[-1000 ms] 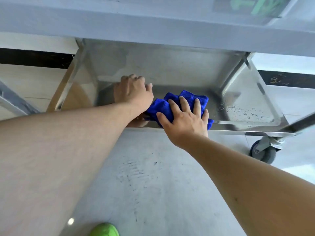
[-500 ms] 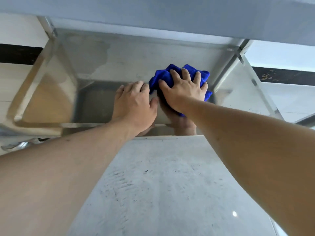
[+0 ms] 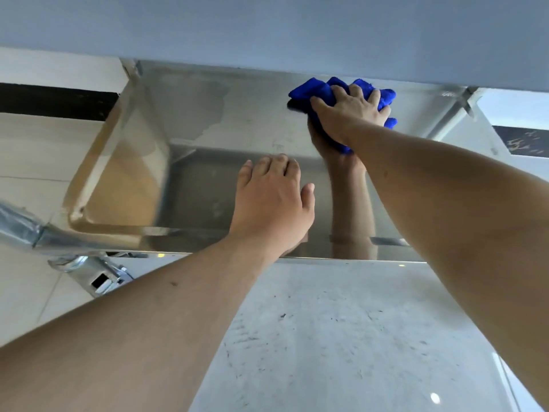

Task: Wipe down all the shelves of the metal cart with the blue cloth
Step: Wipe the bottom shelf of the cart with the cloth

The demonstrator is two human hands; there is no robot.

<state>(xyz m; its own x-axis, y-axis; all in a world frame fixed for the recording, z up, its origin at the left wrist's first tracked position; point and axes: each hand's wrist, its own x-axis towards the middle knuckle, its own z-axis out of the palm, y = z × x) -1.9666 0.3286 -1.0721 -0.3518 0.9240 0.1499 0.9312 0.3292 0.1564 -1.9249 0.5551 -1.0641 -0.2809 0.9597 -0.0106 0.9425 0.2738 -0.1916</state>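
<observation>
The bottom shelf (image 3: 208, 185) of the metal cart is a shiny steel tray seen from above, under the edge of the shelf above (image 3: 267, 31). My right hand (image 3: 347, 114) presses the bunched blue cloth (image 3: 315, 89) against the far part of the tray, right of centre. My left hand (image 3: 273, 200) lies flat on the tray near its front rim, fingers spread, holding nothing. Both forearms reach in from below. The steel mirrors my right arm.
A caster bracket (image 3: 98, 275) of the cart shows at lower left under the tray's front corner. A corner post (image 3: 463, 99) rises at the right. Pale scuffed floor (image 3: 341, 337) lies in front of the cart, with tiles and a dark strip to the left.
My right hand has pushed the blue cloth from the front edge to the back of the tray. My left hand slid forward and flattened. The view shifted right along the cart.
</observation>
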